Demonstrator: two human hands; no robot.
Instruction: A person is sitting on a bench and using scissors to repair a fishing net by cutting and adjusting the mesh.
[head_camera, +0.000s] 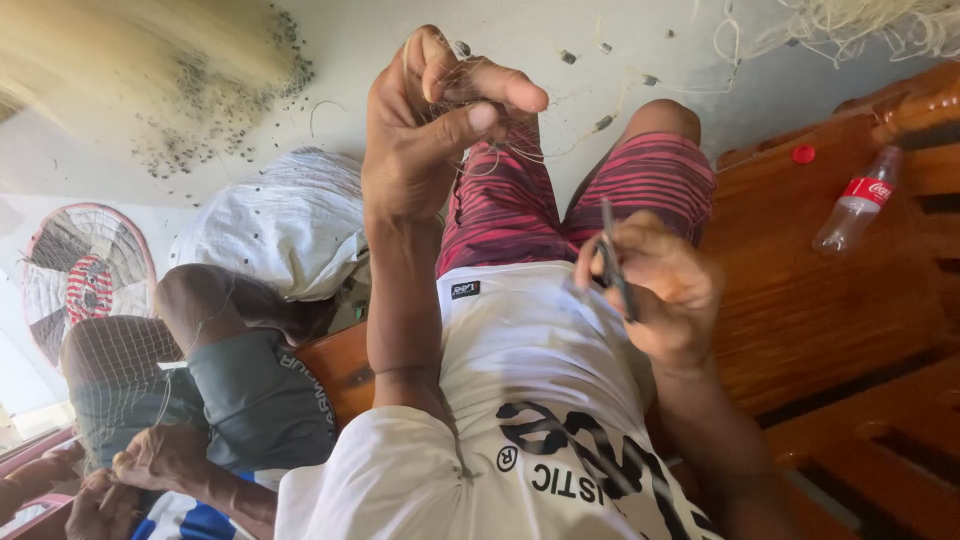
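My left hand (440, 110) is raised over my lap, thumb and fingers pinched on thin strands of a pale fishing net (560, 140) that trails across my red striped shorts (640, 180). Small dark weights hang along the net line. Lower and to the right, my right hand (655, 285) is closed on a thin dark tool (612, 255) that sticks up between its fingers. Its exact kind is blurred. I am in a white printed T-shirt (530, 350), sitting on a wooden bench.
The brown wooden bench (800, 300) carries a lying plastic bottle (855, 205) and a red cap (803, 154). At left, another person's knees and hands (150, 460) work netting, near a white sack (280, 220) and a round fan (85, 270). More net (150, 70) lies heaped top left.
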